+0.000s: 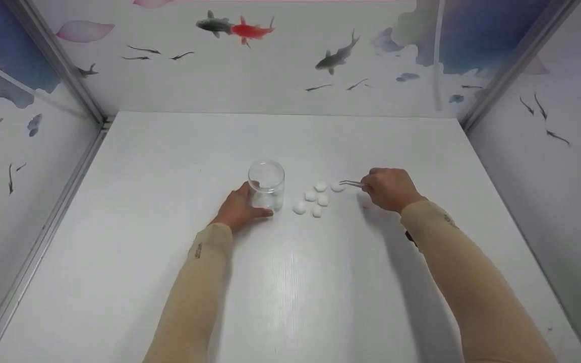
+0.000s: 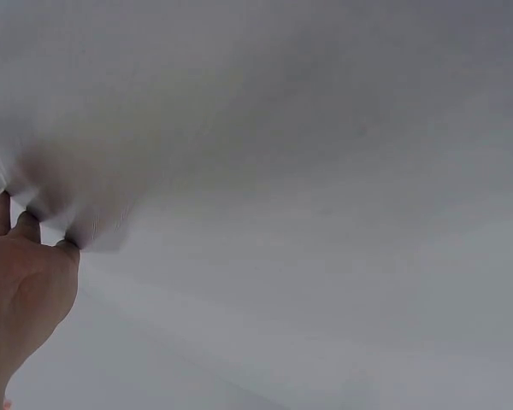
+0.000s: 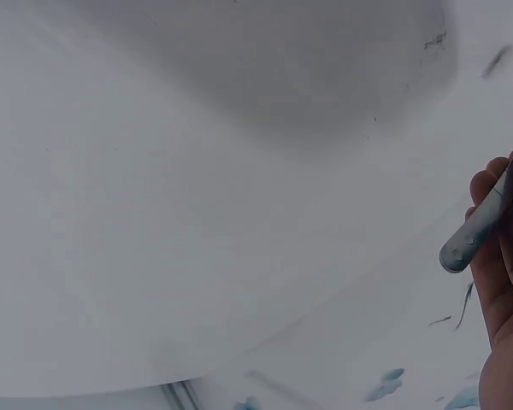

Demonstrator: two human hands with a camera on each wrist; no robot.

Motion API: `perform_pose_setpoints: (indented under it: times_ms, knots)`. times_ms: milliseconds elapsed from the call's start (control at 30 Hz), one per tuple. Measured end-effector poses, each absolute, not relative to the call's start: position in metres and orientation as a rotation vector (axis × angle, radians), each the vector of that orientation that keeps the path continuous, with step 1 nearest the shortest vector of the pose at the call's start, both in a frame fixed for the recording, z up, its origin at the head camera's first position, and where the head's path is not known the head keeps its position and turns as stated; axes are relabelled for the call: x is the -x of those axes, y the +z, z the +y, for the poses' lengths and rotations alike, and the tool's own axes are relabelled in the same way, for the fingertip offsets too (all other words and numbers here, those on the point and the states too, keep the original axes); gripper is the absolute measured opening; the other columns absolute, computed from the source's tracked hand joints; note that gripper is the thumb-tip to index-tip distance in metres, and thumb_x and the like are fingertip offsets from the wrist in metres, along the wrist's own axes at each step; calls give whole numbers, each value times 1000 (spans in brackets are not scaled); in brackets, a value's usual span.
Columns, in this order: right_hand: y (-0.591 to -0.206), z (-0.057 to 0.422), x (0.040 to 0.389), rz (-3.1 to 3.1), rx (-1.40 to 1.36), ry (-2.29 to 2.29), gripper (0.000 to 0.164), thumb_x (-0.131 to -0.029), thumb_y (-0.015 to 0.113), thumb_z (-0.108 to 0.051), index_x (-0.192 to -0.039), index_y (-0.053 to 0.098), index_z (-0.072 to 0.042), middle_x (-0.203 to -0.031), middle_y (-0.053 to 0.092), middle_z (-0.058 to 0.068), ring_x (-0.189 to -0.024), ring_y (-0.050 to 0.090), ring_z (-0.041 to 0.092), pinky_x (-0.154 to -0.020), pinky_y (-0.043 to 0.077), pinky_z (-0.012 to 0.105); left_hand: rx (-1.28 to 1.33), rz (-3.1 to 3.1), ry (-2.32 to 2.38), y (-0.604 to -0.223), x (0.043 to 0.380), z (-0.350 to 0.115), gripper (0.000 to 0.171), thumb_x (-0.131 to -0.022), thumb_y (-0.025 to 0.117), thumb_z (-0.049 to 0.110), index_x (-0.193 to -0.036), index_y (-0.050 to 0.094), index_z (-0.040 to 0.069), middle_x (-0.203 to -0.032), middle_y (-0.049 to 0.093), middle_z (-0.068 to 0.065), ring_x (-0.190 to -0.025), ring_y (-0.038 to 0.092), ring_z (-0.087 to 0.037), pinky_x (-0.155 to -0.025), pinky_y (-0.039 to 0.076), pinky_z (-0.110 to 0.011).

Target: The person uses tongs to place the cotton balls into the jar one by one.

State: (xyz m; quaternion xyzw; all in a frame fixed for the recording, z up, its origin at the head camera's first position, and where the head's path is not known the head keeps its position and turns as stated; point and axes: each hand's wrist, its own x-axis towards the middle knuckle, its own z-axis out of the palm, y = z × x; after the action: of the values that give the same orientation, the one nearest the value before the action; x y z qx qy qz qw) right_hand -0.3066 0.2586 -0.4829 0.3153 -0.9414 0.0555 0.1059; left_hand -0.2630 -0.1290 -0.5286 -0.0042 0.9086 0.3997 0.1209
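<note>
My left hand (image 1: 240,207) holds a clear jar (image 1: 273,199) from its left side, with the thumb in front near the base; the jar stands upright on the white table. The left wrist view has this hand (image 2: 26,290) at its left edge, fingertips down by the tabletop. Metal tweezers (image 1: 353,183) are gripped in my right hand (image 1: 390,187), tips pointing left at a white cotton ball (image 1: 338,187). Whether the tips pinch it cannot be made out. In the right wrist view the tweezers' rounded end (image 3: 463,252) sticks out of the hand (image 3: 506,290).
Several more cotton balls (image 1: 323,200) lie loosely grouped between the jar and the tweezers. White panels printed with fish (image 1: 336,58) and petals enclose the table (image 1: 290,292) at the back and both sides, with metal rails (image 1: 91,101) at the corners.
</note>
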Motion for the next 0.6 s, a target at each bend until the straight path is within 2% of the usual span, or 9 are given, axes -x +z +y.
perform_pose_setpoints:
  times_ms: [233, 600]
  knots:
    - [-491, 259, 308, -2799, -915, 182, 10, -87, 77, -8, -97, 79, -6, -83, 70, 6, -73, 69, 22, -66, 59, 40, 21, 2640, 1174, -530, 264, -130, 110, -72, 88, 47, -158, 27, 16, -158, 34, -13, -147, 24, -33, -121, 18, -47]
    - [-498, 249, 310, -2844, -908, 148, 8, -88, 76, -11, -95, 79, -8, -82, 69, 5, -72, 67, 22, -65, 58, 40, -6, 2647, 1174, -531, 264, -131, 107, -73, 87, 47, -157, 29, 17, -159, 34, -10, -147, 24, -32, -121, 17, -47]
